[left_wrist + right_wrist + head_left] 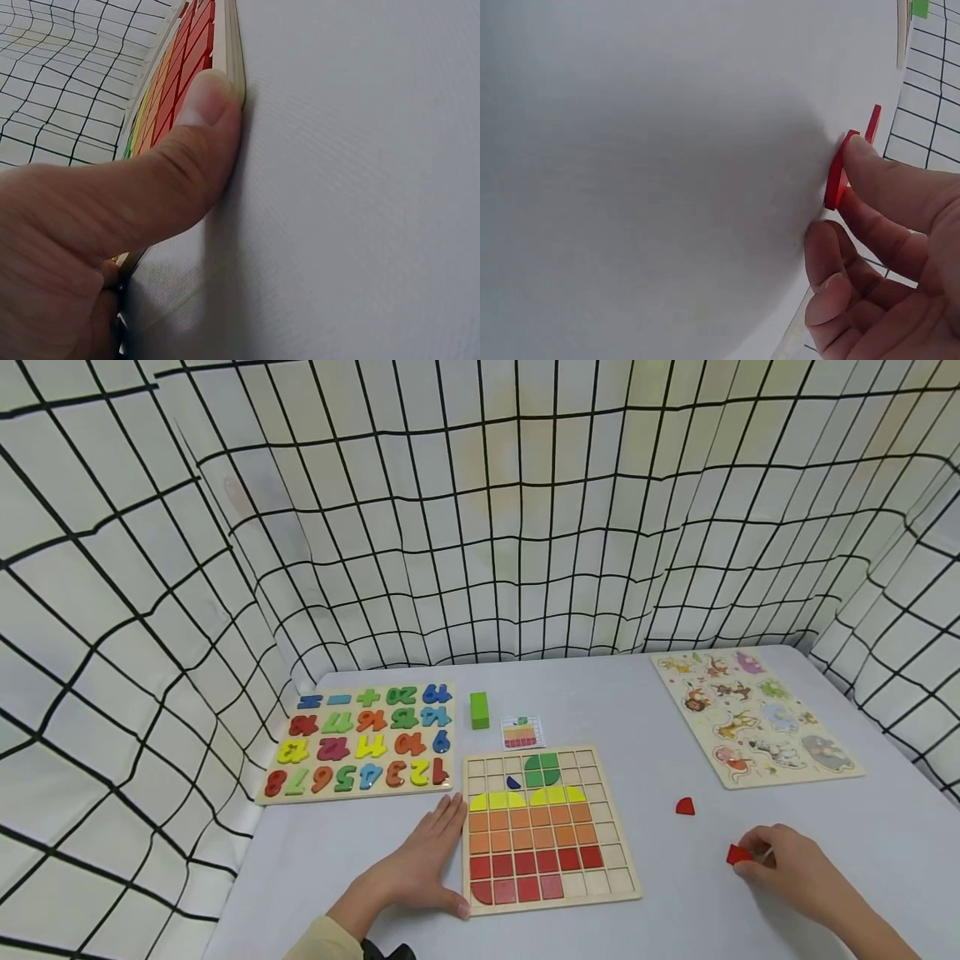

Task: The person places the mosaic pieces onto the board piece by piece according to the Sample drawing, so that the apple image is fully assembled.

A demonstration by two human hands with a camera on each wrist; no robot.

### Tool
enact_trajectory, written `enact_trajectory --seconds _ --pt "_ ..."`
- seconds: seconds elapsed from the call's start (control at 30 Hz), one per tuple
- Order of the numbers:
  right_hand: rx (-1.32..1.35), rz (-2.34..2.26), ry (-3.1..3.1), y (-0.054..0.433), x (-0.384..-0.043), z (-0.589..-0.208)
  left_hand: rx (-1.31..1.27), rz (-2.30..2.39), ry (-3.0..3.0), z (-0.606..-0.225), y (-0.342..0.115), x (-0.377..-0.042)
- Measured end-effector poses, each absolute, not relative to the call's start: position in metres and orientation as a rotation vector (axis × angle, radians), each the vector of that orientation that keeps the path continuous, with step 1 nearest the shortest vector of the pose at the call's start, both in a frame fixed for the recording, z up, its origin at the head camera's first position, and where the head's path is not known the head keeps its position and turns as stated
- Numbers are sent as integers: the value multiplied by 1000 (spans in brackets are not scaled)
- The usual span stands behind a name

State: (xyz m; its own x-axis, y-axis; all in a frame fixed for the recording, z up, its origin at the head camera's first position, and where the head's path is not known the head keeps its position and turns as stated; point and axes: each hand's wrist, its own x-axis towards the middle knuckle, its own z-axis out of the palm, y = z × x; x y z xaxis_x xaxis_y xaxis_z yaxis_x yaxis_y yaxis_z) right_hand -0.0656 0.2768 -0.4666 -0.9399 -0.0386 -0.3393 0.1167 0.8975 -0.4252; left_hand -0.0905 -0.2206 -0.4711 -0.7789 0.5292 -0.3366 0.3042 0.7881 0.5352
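My left hand (423,864) lies flat at the left edge of a wooden grid board (626,878), its fingers fairly straight. In the left wrist view the thumb (191,150) presses on the board's edge. Red, orange, yellow and green tiles fill much of the grid, and a small dark blue piece (513,782) sits near the green ones. To the right of the board, my right hand (791,864) pinches a red tile (838,174) between thumb and forefinger, low over the table. A red quarter-round tile (685,807) lies on the table beyond it.
A number puzzle board (356,743) is at the left, an animal puzzle board (757,718) at the right. Behind the grid board are a green block (479,711) and a small pattern card (522,732). Black netting (517,518) over white cloth surrounds the table.
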Motion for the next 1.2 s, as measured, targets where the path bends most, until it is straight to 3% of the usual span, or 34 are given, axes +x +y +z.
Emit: enact_trajectory --seconds 0.3,0.6,0.73,1.2 --pt "-23 -752 2846 247 -62 -460 614 629 2498 -473 -221 -89" --pt "-507 -985 2723 151 -62 -450 619 642 2498 -472 -221 -89" --pt "-604 -1029 2594 122 -62 -452 629 646 2502 -472 -221 -90" --pt "-674 -900 2723 92 -60 -465 628 641 2504 -473 -222 -90"
